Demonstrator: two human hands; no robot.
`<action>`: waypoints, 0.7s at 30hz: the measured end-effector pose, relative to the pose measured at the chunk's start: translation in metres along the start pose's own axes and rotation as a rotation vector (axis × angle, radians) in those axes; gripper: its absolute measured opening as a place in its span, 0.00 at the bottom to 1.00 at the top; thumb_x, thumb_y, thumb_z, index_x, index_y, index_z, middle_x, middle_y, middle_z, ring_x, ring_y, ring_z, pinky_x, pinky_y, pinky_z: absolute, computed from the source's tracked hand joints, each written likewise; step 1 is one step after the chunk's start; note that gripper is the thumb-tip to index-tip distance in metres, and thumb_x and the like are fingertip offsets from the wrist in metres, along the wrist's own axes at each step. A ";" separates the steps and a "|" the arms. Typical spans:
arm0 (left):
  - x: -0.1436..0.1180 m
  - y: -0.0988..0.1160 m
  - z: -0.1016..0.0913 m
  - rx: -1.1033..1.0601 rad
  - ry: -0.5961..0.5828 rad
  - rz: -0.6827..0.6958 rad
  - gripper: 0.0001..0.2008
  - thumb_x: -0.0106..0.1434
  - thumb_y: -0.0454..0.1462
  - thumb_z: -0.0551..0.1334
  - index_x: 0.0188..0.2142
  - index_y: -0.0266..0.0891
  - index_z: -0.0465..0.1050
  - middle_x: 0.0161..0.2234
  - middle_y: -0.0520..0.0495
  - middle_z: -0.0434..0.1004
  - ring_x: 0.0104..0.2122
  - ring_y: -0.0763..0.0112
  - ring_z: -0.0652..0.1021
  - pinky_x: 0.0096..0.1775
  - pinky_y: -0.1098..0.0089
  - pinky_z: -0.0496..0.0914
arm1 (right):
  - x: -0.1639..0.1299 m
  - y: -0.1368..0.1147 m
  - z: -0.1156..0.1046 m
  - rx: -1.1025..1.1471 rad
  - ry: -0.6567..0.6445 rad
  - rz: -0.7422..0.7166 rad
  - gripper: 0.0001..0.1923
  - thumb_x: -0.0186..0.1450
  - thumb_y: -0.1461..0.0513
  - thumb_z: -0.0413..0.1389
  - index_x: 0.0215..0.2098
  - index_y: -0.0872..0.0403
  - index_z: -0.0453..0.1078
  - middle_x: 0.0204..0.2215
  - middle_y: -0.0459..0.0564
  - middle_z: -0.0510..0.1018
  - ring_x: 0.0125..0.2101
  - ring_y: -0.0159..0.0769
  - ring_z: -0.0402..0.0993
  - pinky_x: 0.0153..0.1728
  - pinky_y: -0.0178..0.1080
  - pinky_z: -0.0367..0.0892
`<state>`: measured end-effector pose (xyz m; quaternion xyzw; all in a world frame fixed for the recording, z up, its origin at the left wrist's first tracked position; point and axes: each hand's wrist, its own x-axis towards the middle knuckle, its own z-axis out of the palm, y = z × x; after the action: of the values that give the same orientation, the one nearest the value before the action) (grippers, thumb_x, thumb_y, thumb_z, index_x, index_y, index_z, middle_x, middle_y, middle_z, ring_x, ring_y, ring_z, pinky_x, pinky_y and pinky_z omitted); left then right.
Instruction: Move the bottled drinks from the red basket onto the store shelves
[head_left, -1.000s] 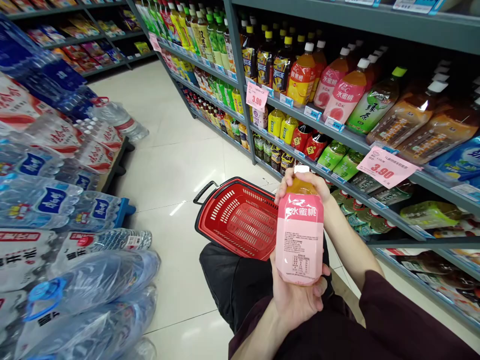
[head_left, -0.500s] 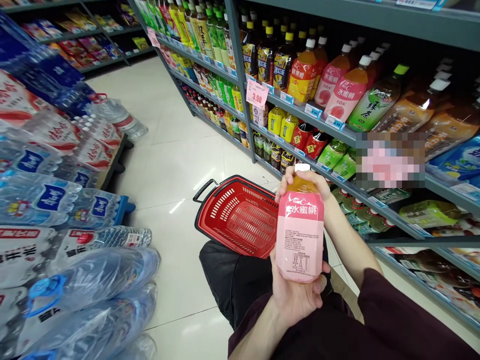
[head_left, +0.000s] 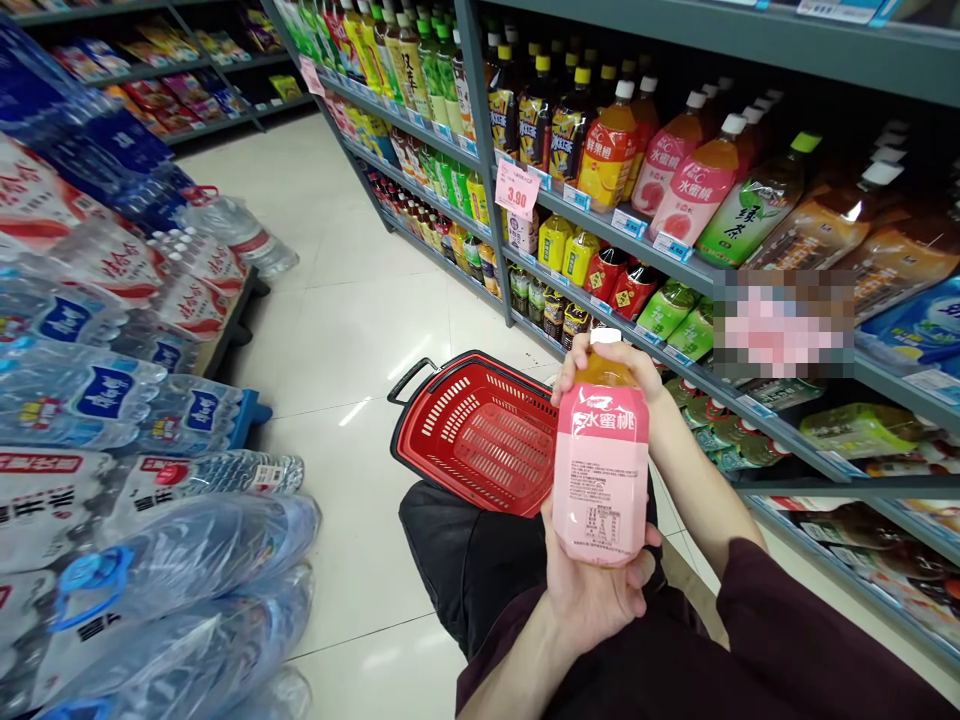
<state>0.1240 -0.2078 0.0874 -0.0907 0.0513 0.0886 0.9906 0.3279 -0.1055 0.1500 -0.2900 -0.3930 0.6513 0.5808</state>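
Between my two hands is a large juice bottle (head_left: 600, 480) with a pink label, amber contents and a white cap. Its back label, with small print and a table, faces me. My left hand (head_left: 589, 600) cups the bottle's base from below, fingers curled round the underside. Around the neck, just under the cap, my right hand (head_left: 637, 370) is closed. Beyond the bottle, on the floor, a red shopping basket (head_left: 435, 425) with a black rim shows nothing inside its visible part; the bottle and my leg hide some of it.
Along the right runs a grey shelf unit (head_left: 570, 200) of drinks, including matching pink-labelled bottles (head_left: 694, 185). A pink price card (head_left: 517, 190) hangs from it. Stacks of packed water bottles (head_left: 105, 400) line the left. Pale floor tiles (head_left: 352, 320) lie between; snack shelves (head_left: 172, 95) stand farther back.
The view has shifted very slightly. Both hands keep the same hold on the juice bottle, and the basket stays where it was.
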 end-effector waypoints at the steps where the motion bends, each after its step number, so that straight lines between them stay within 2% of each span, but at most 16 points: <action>1: 0.000 0.000 0.000 0.004 0.005 0.000 0.30 0.62 0.52 0.68 0.54 0.30 0.78 0.42 0.37 0.81 0.25 0.72 0.73 0.22 0.75 0.68 | 0.000 0.000 0.000 -0.008 0.002 0.003 0.19 0.63 0.47 0.64 0.30 0.52 0.68 0.32 0.52 0.84 0.43 0.46 0.84 0.48 0.51 0.78; 8: 0.001 0.001 -0.001 -0.006 0.003 -0.003 0.31 0.61 0.52 0.69 0.54 0.29 0.77 0.42 0.37 0.81 0.25 0.73 0.73 0.22 0.74 0.68 | 0.001 0.000 0.001 0.011 -0.008 0.006 0.20 0.62 0.47 0.65 0.30 0.52 0.69 0.32 0.51 0.84 0.43 0.47 0.84 0.48 0.51 0.78; 14: -0.002 0.000 -0.002 0.028 0.031 0.006 0.32 0.63 0.54 0.66 0.55 0.30 0.76 0.42 0.36 0.79 0.26 0.72 0.72 0.22 0.75 0.66 | 0.001 -0.001 0.003 0.001 0.034 0.017 0.20 0.61 0.47 0.66 0.29 0.52 0.68 0.32 0.53 0.84 0.43 0.50 0.84 0.47 0.53 0.78; 17: -0.002 0.004 -0.004 0.021 0.040 0.006 0.31 0.64 0.52 0.66 0.56 0.30 0.75 0.40 0.38 0.78 0.27 0.70 0.72 0.24 0.74 0.68 | -0.002 -0.005 0.009 -0.021 0.029 -0.011 0.20 0.61 0.46 0.66 0.30 0.53 0.69 0.31 0.53 0.84 0.40 0.49 0.85 0.44 0.51 0.79; 19: 0.003 0.009 -0.008 0.017 0.066 0.017 0.30 0.63 0.52 0.67 0.53 0.29 0.76 0.39 0.38 0.77 0.29 0.69 0.73 0.27 0.74 0.71 | -0.008 -0.010 0.018 -0.114 -0.009 -0.046 0.18 0.64 0.48 0.66 0.31 0.53 0.73 0.31 0.54 0.85 0.38 0.47 0.85 0.42 0.49 0.79; 21: 0.011 0.013 -0.017 0.017 0.108 0.032 0.32 0.60 0.54 0.70 0.50 0.27 0.76 0.40 0.37 0.77 0.31 0.68 0.74 0.28 0.74 0.72 | -0.018 -0.016 0.031 -0.275 -0.116 -0.061 0.14 0.65 0.52 0.67 0.34 0.54 0.76 0.34 0.56 0.86 0.36 0.45 0.85 0.42 0.47 0.79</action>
<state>0.1306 -0.1970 0.0671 -0.0863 0.1070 0.0991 0.9855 0.3133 -0.1279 0.1781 -0.3168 -0.5201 0.5888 0.5314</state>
